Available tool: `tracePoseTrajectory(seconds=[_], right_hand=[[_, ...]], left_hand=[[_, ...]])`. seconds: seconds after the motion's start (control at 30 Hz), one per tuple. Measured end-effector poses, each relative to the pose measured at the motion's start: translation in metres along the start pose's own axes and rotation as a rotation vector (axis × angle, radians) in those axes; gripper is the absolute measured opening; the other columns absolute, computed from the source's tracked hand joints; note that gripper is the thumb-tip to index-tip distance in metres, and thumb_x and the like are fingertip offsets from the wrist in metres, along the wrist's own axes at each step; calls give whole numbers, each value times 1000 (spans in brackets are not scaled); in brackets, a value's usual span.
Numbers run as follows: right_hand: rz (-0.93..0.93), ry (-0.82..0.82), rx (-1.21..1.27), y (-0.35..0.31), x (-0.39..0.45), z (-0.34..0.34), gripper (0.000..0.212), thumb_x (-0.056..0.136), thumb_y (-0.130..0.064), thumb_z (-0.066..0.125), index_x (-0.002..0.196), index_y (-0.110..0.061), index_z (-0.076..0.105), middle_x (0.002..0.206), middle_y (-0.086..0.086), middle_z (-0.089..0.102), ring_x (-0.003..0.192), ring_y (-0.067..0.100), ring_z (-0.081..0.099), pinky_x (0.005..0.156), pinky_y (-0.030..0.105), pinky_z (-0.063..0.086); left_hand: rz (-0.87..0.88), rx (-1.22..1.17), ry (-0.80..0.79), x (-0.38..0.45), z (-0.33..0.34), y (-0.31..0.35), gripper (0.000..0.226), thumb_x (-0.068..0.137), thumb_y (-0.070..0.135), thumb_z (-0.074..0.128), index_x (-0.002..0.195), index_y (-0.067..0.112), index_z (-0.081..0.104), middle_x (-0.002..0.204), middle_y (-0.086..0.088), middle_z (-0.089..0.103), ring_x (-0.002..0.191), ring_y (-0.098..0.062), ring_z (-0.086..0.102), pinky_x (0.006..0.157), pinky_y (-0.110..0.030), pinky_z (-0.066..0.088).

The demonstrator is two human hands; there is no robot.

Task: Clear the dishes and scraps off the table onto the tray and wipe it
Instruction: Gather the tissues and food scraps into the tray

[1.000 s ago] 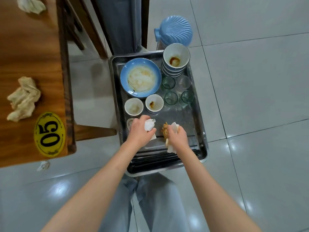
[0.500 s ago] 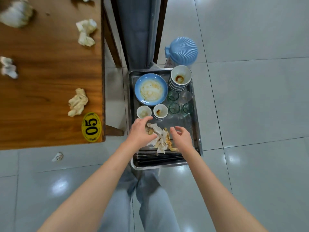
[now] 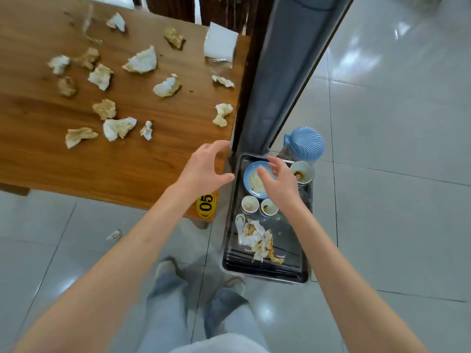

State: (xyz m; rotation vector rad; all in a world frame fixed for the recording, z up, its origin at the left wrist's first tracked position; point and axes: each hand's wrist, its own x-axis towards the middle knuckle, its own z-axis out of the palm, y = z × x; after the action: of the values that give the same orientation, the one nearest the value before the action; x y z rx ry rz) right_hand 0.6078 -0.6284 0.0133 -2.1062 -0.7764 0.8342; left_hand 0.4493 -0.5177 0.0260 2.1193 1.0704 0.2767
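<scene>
Both grips empty; crumpled napkins (image 3: pixel 142 62) on wood table (image 3: pixel 158 159).

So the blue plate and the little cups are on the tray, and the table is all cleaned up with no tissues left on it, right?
Not quite. The blue plate and the little cups are on the tray, but the table is not cleaned up. The head view shows many crumpled tissues lying all over it. Both hands are empty, the left hand above the table's edge, the right hand over the tray.

"05" on the yellow oval tag (image 3: pixel 206 205) at the table (image 3: pixel 142 159) corner
</scene>
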Motion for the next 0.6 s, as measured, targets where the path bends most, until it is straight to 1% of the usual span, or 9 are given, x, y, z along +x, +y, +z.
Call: tracePoseTrajectory(seconds=[0.1, 0.17, 0.23, 0.27, 0.33, 0.4, 0.5, 0.53, 0.6], right_hand=[[-71, -55, -83, -31, -5, 24, 52, 88, -39, 58, 136, -23, 43, 133, 0, 52, 122, 17, 47, 95, 28, 37], [-106, -91, -131, -47, -8, 45, 55, 88, -39, 59, 137, -22, 41, 135, 0, 51, 124, 16, 46, 93, 25, 35], [-118, -118, -167, -60, -9, 70, 58, 88, -39, 60, 139, -22, 39, 138, -1, 48, 126, 16, 44, 95, 27, 36], [-114, -131, -181, -66, -9, 82, 60, 87, -39, 60, 140, -22, 37, 139, -1, 47, 127, 17, 43, 97, 29, 36], [-76, -152, -192, -74, -5, 106, 64, 85, -39, 62, 141, -23, 34, 141, 0, 44, 127, 18, 43, 96, 31, 38], [-33, -150, -230, -81, 3, 128, 66, 84, -38, 64, 141, -22, 34, 141, 2, 43, 124, 19, 44, 94, 30, 39], [25, -80, -356, -86, 19, 157, 68, 81, -38, 67, 139, -21, 37, 138, 5, 44, 124, 22, 44, 100, 37, 42], [56, -57, -382, -88, 25, 165, 69, 80, -39, 68, 139, -21, 37, 138, 5, 44, 124, 23, 43, 101, 40, 42], [122, -18, -426, -89, 35, 178, 70, 80, -39, 69, 139, -21, 37, 139, 5, 42, 126, 25, 40, 103, 41, 40]], left_hand=[[-70, 0, 60, -6, -39, -24, 74, 74, 33, 76, 136, 37, 37, 133, 4, 47, 119, -15, 45, 90, -24, 37], [-98, 29, 88, -8, -60, -45, 74, 73, 34, 77, 136, 37, 38, 135, 3, 47, 121, -16, 45, 88, -22, 36], [-131, 56, 114, -8, -78, -70, 73, 74, 34, 77, 136, 36, 39, 137, 2, 47, 124, -16, 44, 90, -23, 37], [-149, 64, 121, -6, -86, -83, 72, 74, 34, 77, 135, 36, 39, 138, 2, 46, 126, -17, 42, 93, -26, 38], [-183, 92, 114, 2, -99, -110, 71, 74, 36, 77, 134, 37, 40, 141, 1, 43, 129, -20, 40, 98, -34, 40], [-203, 154, 103, 14, -109, -136, 70, 72, 41, 77, 132, 39, 42, 142, 0, 42, 129, -22, 39, 98, -38, 41], [-211, 283, 115, 36, -122, -177, 70, 69, 46, 77, 130, 40, 44, 139, -1, 43, 127, -24, 41, 95, -39, 44], [-207, 315, 105, 43, -125, -189, 71, 68, 46, 77, 131, 39, 43, 139, -2, 43, 128, -25, 40, 95, -40, 44], [-186, 365, 66, 57, -131, -214, 74, 68, 46, 77, 133, 38, 43, 141, -4, 41, 129, -27, 37, 98, -42, 42]])
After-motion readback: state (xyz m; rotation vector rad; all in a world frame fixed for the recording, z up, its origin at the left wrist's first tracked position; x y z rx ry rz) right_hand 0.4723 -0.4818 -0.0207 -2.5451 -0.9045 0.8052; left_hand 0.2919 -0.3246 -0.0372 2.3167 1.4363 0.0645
